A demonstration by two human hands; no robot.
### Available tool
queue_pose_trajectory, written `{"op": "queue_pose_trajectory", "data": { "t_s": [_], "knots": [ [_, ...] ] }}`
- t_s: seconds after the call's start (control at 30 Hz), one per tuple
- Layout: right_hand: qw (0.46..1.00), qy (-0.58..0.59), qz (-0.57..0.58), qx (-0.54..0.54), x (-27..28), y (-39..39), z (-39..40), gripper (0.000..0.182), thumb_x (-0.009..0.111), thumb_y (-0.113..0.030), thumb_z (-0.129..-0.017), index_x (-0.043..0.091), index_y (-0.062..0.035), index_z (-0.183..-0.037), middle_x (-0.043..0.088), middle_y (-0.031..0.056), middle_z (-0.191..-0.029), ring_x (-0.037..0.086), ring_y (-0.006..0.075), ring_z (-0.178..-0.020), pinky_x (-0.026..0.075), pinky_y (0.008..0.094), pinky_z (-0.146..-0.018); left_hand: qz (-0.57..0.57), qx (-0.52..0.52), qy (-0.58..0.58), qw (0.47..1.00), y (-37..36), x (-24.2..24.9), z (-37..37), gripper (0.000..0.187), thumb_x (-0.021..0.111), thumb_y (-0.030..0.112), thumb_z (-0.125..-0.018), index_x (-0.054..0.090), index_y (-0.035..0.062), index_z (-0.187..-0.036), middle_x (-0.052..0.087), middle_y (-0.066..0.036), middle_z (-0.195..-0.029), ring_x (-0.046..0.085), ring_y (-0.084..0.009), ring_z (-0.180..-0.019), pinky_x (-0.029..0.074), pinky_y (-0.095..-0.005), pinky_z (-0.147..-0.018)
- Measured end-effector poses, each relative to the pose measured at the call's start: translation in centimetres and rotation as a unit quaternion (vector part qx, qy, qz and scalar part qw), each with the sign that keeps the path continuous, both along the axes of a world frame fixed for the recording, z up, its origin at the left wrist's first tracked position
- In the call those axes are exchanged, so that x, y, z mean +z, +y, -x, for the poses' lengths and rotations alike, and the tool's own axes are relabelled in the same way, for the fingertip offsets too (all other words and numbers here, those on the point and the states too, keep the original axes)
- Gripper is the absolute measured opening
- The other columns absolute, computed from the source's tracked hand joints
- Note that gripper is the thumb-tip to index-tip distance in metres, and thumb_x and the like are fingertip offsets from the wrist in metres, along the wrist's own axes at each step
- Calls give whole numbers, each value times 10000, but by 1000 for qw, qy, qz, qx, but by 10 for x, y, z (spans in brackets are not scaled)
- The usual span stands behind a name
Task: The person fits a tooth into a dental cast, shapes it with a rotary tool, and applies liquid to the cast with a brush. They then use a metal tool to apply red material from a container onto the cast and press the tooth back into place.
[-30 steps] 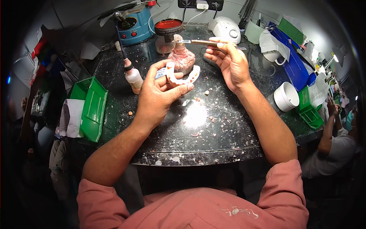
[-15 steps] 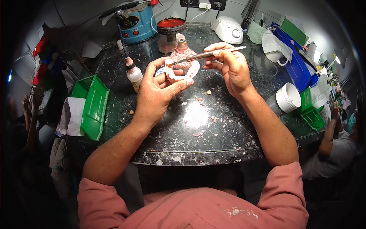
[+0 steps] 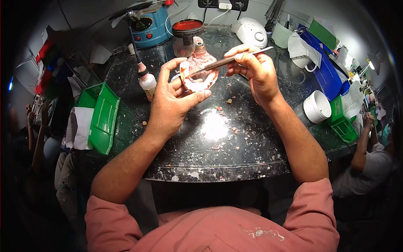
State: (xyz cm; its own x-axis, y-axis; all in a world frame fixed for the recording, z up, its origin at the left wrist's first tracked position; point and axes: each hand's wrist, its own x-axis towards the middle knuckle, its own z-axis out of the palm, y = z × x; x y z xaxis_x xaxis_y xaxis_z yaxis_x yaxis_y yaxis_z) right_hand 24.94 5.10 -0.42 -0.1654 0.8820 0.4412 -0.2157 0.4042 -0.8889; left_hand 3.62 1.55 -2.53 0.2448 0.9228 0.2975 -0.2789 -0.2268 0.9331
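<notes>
My left hand [image 3: 170, 98] is closed around a horseshoe-shaped dental model [image 3: 197, 85], pale with pinkish parts, held above the bench with its inner side turned to view. Between the fingers of my right hand [image 3: 258, 73], gripped like a pen, is a brown-handled wax knife [image 3: 222, 62]. Its dark tip reaches inside the arch at the model's left side, and its pale flat end sticks out past my right hand. Right behind the model stands a burner [image 3: 201, 56] crusted with pink wax. A small bottle [image 3: 147, 83] with a pink-and-black top is beside my left hand.
A dish of red wax [image 3: 188, 26] and a blue machine [image 3: 151, 31] stand at the back. Green bins [image 3: 104, 122] flank the bench. A white tub [image 3: 317, 107] is at right, a white device [image 3: 250, 33] behind. Crumbs litter the black bench [image 3: 184, 147]. Other people are at both sides.
The dental model has tilted in my left hand, showing more of its inner side. The wax knife's tip has moved slightly down and right into the arch.
</notes>
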Motion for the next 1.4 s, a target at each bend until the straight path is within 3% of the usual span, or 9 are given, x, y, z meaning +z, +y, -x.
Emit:
{"op": "queue_pose_trajectory", "data": {
  "t_s": [0.1, 0.23, 0.3, 0.43, 0.57, 0.7, 1.07, 1.23, 1.4],
  "knots": [
    [1000, 0, 1, 4, 1, -1, 0, 195, 548, -137, -931, 659, 10, -994, 673, 85, -905, 652, 133, -803, 568, 302, -751, -17, 5, -17, 1000, 2, -5, 1, 745, 736, -91, -781, 353, 67, -1401, 586, -205, -1242, 595, -211, -1156, 488, -301, -988],
    [990, 118, -20, -81, 4, 5, -11, 218, 537, -171, -950, 646, 8, -1008, 658, 93, -924, 646, 145, -813, 562, 309, -762, -222, 189, 259, 921, 6, -1, 13, 770, 822, -76, -681, 491, 54, -1363, 521, -60, -1160, 549, -134, -1070, 474, -244, -945],
    [983, 152, -24, -101, 5, 11, -19, 227, 542, -190, -950, 642, -1, -1023, 652, 88, -906, 643, 149, -816, 560, 313, -762, -143, 105, 169, 970, 7, 1, 13, 736, 885, 102, -677, 547, 77, -1330, 493, -33, -1136, 494, -99, -858, 464, -205, -750],
    [982, 151, -22, -107, 6, 18, -31, 226, 527, -178, -960, 612, -7, -1080, 639, 90, -935, 630, 162, -854, 547, 322, -801, 82, -90, -32, 992, -6, 22, 8, 753, 796, 31, -777, 414, -12, -1425, 550, -134, -1263, 589, -160, -1085, 514, -261, -917],
    [983, 119, -55, -129, 23, 34, -32, 217, 552, -164, -975, 610, 6, -1097, 655, 102, -938, 649, 168, -852, 562, 303, -776, 85, -90, -9, 992, -4, 16, 13, 741, 752, 29, -807, 366, -57, -1434, 574, -150, -1275, 568, -181, -1183, 478, -308, -1008],
    [987, 119, -64, -93, 36, 65, -23, 174, 631, -111, -947, 596, 29, -1044, 674, 124, -887, 685, 191, -811, 604, 309, -742, 88, -158, -106, 978, -2, 14, 17, 565, 715, 203, -855, 486, -17, -1322, 625, -64, -1129, 579, -112, -964, 457, -249, -873],
    [986, -46, -78, -140, 32, 93, 12, 226, 623, -203, -963, 595, 11, -1028, 665, 107, -863, 671, 166, -751, 591, 295, -712, 231, -120, -224, 939, 9, 8, 20, 583, 414, 495, -916, 545, -17, -1162, 625, -194, -1008, 578, -223, -838, 458, -307, -742],
    [960, 231, 141, -78, 15, 70, 11, 199, 619, -177, -957, 595, 10, -1021, 656, 111, -857, 664, 189, -770, 588, 305, -718, 228, -72, -232, 943, 6, 15, 18, 665, 374, 492, -888, 521, -104, -1143, 618, -280, -1107, 623, -304, -955, 488, -359, -809],
    [959, 225, 171, -2, -9, 34, -15, 235, 585, -228, -975, 608, -1, -1029, 646, 98, -870, 650, 174, -789, 575, 303, -742, 206, -92, -202, 953, 12, 10, 26, 646, 353, 469, -907, 516, -90, -1188, 638, -192, -948, 607, -268, -830, 469, -328, -707]
  ]
}}
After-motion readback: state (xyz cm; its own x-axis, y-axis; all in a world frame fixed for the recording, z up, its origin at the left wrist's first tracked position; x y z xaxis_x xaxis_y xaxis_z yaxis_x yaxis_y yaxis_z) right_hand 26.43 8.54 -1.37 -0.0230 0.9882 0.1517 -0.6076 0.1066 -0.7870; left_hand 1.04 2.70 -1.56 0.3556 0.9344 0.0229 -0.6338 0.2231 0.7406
